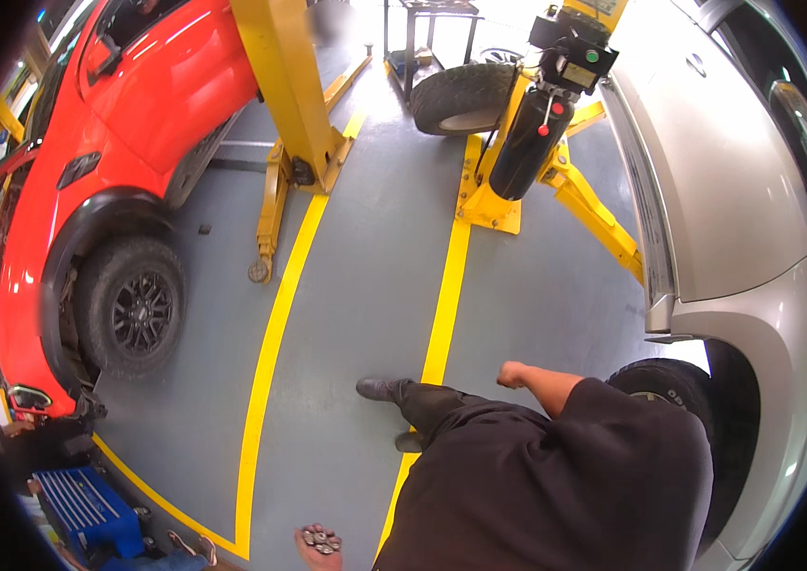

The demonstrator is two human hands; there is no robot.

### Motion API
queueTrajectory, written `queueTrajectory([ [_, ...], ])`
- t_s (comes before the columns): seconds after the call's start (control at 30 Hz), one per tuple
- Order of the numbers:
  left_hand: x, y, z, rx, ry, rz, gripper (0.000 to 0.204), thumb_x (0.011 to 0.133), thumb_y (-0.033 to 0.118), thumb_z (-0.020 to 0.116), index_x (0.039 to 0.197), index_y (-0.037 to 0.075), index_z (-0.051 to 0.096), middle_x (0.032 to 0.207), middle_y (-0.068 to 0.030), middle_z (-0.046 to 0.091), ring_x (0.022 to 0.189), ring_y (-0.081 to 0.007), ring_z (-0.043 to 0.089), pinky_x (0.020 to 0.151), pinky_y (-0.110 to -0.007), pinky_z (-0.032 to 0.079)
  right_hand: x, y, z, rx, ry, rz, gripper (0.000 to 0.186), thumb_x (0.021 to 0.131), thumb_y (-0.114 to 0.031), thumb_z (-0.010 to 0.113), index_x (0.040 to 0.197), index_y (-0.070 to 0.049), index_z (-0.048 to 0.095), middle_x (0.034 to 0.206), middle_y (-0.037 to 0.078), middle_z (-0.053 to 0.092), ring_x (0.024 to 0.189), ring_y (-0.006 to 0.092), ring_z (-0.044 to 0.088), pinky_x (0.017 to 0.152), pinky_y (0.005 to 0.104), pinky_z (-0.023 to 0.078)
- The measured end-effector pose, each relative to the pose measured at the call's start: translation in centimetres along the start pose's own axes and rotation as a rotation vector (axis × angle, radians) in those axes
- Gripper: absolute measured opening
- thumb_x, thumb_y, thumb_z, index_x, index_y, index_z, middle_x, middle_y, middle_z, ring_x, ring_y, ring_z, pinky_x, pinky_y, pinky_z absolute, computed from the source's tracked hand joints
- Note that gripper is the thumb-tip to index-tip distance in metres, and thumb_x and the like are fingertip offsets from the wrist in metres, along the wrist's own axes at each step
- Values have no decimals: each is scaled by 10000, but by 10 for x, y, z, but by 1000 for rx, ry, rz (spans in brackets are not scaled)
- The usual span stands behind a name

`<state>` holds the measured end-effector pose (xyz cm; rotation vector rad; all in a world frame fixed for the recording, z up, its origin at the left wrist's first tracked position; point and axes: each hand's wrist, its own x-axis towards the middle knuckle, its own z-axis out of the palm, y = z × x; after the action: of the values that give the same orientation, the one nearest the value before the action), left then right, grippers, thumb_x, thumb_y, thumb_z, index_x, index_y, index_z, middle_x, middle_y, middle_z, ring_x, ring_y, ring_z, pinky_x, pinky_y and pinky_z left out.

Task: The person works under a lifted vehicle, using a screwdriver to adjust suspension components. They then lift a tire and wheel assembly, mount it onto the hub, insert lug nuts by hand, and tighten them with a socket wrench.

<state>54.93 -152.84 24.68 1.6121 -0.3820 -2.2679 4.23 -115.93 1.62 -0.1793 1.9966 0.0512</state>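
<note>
Several metal lug nuts lie heaped in my left hand at the lower edge; its fingers cup them from below. My right hand is held out over the floor, its fingers curled into a fist. Whatever it may hold is hidden. Neither hand touches a car. The wheel nearest my right arm belongs to the silver car and is partly hidden behind my dark shirt.
A red vehicle with a black-rimmed wheel stands left. Yellow lift posts with low arms rise ahead. A loose tyre leans near the black cylinder. A blue tool chest stands lower left, people beside it.
</note>
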Motion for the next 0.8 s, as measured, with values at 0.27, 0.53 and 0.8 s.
queueTrajectory([
  [0.27,63,37,148,7,-183,43,445,950,606,570,953,172,668,857,-19,631,696,-209,590,551,-360,466,57,17,-55,276,-33,34,315,914,-296,658,865,8,724,730,115,668,612,224,613,557,377,504],
  [0.53,148,38,384,151,-201,-104,242,933,310,489,715,206,472,697,29,454,589,-123,419,518,-278,355,133,-75,-275,471,55,-174,363,914,-351,650,1019,-15,737,830,138,709,708,278,660,653,415,530],
  [0.8,298,68,550,153,-512,-208,495,840,620,698,1062,180,657,808,-12,572,732,-205,552,621,-344,445,193,-136,-533,627,316,-271,436,911,-372,644,1121,4,712,1148,231,705,1133,382,649,969,436,509],
])
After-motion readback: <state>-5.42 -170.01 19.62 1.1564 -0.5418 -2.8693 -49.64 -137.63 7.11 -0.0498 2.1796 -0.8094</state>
